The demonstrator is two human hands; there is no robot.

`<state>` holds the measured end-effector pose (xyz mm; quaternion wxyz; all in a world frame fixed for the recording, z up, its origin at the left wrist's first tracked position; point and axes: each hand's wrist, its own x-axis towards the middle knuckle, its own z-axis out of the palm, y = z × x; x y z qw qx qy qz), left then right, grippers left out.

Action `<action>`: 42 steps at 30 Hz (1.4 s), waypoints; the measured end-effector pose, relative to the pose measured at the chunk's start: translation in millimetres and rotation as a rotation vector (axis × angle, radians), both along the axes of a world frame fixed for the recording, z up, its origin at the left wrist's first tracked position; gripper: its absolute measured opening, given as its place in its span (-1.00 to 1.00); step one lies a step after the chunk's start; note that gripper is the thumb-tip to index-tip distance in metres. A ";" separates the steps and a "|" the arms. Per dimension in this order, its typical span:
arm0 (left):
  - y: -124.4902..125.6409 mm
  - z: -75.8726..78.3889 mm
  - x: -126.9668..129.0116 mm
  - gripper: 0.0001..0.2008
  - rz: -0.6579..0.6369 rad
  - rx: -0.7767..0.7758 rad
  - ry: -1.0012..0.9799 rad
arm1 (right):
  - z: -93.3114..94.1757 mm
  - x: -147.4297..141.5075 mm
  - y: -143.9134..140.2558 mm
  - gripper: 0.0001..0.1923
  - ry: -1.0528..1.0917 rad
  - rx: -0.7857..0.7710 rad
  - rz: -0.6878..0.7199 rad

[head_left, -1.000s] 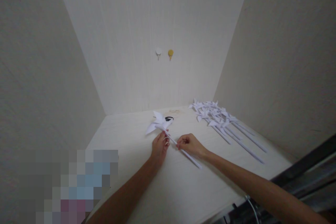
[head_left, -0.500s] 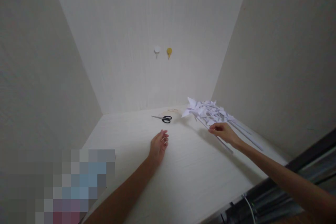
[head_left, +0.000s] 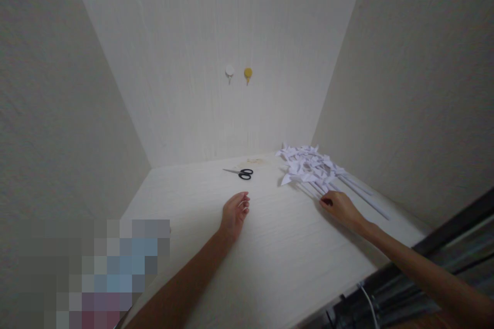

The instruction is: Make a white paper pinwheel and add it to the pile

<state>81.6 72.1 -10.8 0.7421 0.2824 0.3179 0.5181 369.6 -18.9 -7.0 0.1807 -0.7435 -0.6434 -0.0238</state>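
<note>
The right hand (head_left: 341, 207) rests on the sticks of the paper pinwheels (head_left: 309, 167), which lie in a pile on the bench (head_left: 270, 247); whether its grip holds one is unclear. Left of the pile, the left hand (head_left: 234, 212) lies loosely curled, holding nothing. Black scissors (head_left: 241, 172) lie left of the pile too.

Head view, downward onto tabletop (head_left: 270, 247)

Pile of white folded-paper pinwheels on long white paper sticks (head_left: 314, 169), lying flat at table's far right corner by the wall, heads overlapping, sticks fanning toward the near right.
</note>
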 end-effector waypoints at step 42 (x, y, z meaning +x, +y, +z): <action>-0.6 -1.2 2.3 -0.84 -0.011 0.061 0.073 | 5.0 3.0 10.2 -0.72 -0.257 -0.110 -0.068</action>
